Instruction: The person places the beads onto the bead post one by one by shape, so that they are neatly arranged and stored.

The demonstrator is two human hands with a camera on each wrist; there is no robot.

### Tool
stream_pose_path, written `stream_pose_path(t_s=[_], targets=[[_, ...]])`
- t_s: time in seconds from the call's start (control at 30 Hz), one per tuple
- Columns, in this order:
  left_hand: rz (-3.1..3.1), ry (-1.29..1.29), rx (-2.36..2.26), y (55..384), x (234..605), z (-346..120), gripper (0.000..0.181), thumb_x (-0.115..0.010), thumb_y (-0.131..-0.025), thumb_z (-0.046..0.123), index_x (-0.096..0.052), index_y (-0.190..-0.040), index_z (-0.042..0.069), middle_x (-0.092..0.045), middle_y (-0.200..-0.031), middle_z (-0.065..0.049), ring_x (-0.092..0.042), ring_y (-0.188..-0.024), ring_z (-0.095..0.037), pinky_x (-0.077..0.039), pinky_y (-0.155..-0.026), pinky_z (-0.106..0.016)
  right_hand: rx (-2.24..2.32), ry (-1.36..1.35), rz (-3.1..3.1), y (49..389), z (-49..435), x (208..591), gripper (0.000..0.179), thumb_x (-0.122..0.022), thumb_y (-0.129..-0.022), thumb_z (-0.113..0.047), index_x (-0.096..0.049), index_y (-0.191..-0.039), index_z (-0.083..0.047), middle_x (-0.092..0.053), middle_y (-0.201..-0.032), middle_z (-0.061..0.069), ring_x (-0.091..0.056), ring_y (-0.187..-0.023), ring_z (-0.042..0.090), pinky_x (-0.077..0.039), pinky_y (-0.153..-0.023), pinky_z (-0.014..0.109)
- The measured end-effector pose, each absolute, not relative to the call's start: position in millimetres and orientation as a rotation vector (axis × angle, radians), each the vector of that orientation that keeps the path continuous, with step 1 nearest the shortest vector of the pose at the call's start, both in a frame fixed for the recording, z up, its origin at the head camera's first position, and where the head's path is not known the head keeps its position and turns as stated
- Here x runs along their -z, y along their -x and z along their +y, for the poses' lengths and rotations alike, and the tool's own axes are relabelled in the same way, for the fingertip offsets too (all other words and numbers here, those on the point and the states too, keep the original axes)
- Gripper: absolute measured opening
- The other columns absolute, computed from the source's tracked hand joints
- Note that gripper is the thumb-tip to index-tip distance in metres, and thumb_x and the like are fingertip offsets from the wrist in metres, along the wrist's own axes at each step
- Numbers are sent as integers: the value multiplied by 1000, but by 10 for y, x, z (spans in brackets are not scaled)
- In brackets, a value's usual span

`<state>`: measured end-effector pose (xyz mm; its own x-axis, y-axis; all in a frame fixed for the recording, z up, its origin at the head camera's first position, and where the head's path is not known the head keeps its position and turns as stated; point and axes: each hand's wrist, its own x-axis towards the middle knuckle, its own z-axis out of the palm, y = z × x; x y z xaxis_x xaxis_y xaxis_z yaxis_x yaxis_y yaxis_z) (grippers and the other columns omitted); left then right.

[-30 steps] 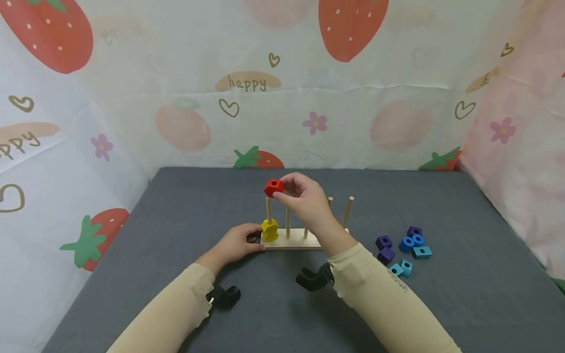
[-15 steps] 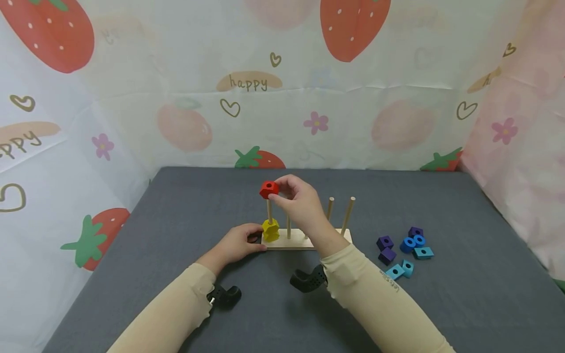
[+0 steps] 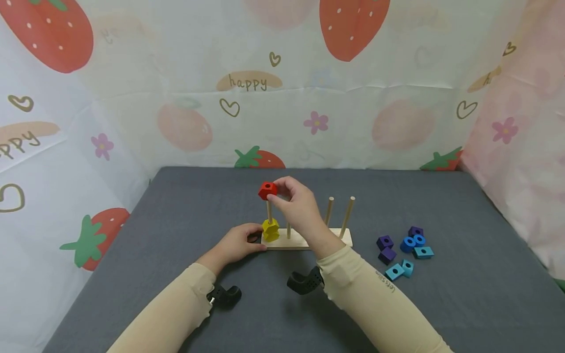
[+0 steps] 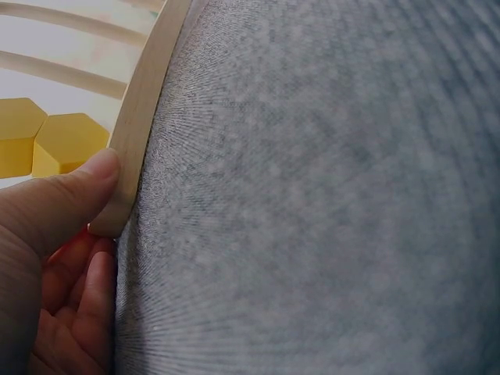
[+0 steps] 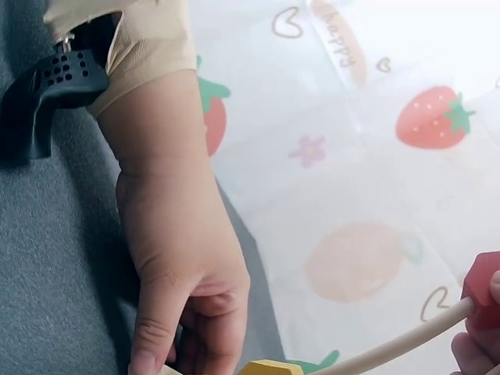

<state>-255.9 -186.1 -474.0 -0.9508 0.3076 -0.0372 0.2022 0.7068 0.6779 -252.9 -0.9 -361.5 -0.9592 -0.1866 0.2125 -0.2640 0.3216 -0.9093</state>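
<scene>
At the left end of a wooden peg stand (image 3: pixel 298 242), my left hand (image 3: pixel 238 242) grips the base; in the left wrist view the thumb (image 4: pixel 90 178) presses on the board's edge (image 4: pixel 147 117) with the other fingers curled at its end. Two yellow hexagonal beads (image 3: pixel 270 230) are stacked at the bottom of the leftmost peg (image 3: pixel 269 212). Above them my right hand (image 3: pixel 301 208) pinches a red hexagonal bead (image 3: pixel 267 190) between thumb and fingers. In the right wrist view the peg's tip meets the underside of the red bead (image 5: pixel 483 297).
Loose beads lie on the grey cloth to the right: purple cubes (image 3: pixel 386 255), blue rings (image 3: pixel 407 244) and light-blue blocks (image 3: pixel 423 252). Two bare pegs (image 3: pixel 347 216) show at the stand's right. A strawberry-print curtain (image 3: pixel 344 132) borders the table behind and at the sides.
My right hand has carried the red bead slightly left and down, onto the top of the leftmost peg. My left hand has stayed on the base.
</scene>
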Motion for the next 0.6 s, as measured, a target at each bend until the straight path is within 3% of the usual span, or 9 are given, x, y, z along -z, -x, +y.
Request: stream_pose_path(t_s=[0.3,0.6], targets=[[2763,-444,-1085,2567,4743,-1871,47,-76,-75,26,-61,-117,12,-59,-118,-2,-54,-109,-16,-47,-91,-32,-1711,-391,-2571,2493,-11,3654,22,-68,-83,-22,-62,-104,-17,-63,-91,-4,-49,-77,18,-43,-67,29],[2762,-443,-1093,2575,4761,-1872,46,-76,-75,26,-62,-116,11,-59,-117,-2,-54,-108,-16,-47,-90,-32,-1713,-390,-2572,2490,-6,3778,21,-68,-83,-22,-62,-103,-18,-61,-87,-3,-51,-79,18,-46,-74,31]])
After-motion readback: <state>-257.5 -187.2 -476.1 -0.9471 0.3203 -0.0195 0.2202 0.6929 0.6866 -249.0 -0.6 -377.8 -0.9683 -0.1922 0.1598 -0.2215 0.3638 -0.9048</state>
